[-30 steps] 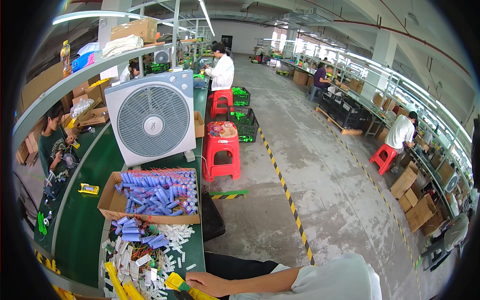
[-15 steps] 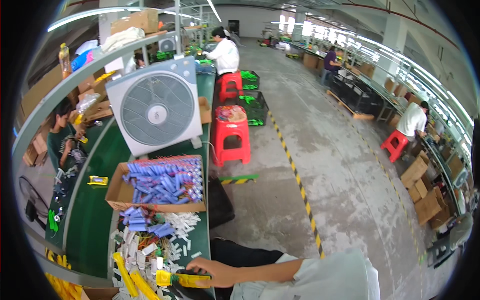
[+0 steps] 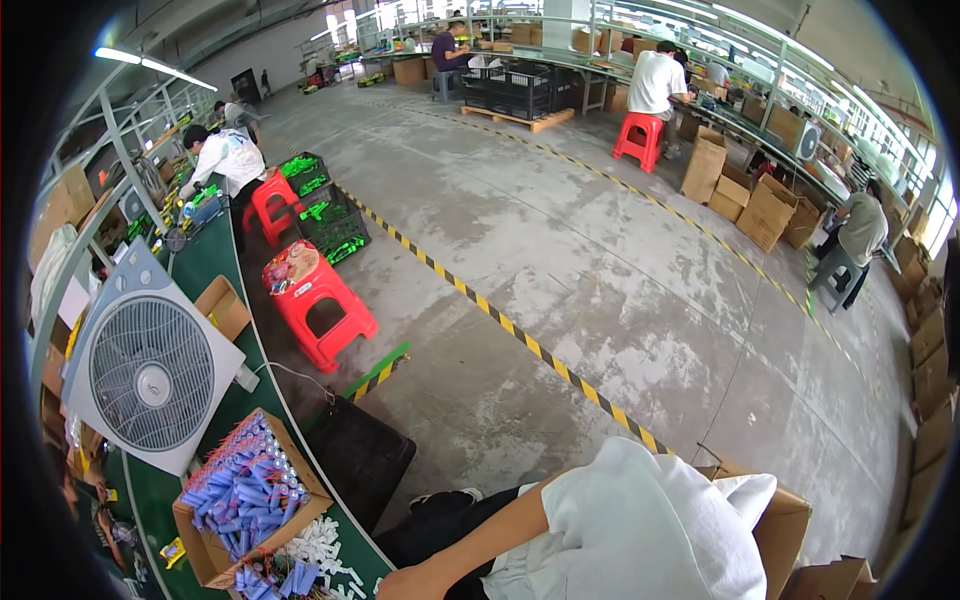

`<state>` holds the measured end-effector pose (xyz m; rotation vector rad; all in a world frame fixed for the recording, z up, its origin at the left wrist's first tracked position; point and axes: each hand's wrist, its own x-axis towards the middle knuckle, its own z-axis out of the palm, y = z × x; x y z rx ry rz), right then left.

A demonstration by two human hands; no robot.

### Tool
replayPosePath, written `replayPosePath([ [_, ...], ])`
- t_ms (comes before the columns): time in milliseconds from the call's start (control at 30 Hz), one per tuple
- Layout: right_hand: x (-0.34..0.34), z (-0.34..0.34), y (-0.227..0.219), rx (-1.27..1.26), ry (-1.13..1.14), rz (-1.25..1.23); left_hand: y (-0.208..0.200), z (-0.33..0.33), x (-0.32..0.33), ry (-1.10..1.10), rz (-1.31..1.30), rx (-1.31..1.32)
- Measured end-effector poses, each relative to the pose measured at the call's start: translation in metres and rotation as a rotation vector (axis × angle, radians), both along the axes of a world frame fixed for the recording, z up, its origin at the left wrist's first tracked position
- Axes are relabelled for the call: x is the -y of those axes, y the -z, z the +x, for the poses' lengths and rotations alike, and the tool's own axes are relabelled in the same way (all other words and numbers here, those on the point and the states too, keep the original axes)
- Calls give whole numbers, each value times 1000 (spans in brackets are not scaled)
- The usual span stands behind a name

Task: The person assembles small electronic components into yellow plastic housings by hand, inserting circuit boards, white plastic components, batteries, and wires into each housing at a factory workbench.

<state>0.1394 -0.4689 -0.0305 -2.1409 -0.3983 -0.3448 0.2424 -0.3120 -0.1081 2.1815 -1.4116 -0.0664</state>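
Observation:
My right forearm reaches in from the lower right, out of a white sleeve. My right hand lies at the lower edge, at the border of the green bench. Its fingers are cut off by the picture's edge, so their grip is hidden. Closest to it are small white plastic pieces and a few loose purple battery cells. Beyond them, a cardboard box is packed with purple cylindrical battery cells with red wires. My left hand is out of view.
A grey-white box fan leans on the bench. Beside the bench stand a black crate, red stools and crates of green parts. Cardboard boxes are at my right. Co-workers sit at benches farther off.
My view has swung right, so the bench has shifted to the lower left. My right hand, earlier fully visible at a yellow-wrapped piece, is now mostly cut off; that piece is out of view.

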Motion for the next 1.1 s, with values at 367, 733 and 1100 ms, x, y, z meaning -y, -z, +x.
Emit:
replayPosePath([
  [367, 5, -6, -10, -213, -39, -50, -34, -10, -30, -129, 135, 252],
  [733, 17, -4, -12, -168, -116, 76, -84, -59, -56, -340, 267, 425],
  [1100, 14, 2, 22, -64, -114, 140, -132, -66, -25, -371, 644, 320],
])
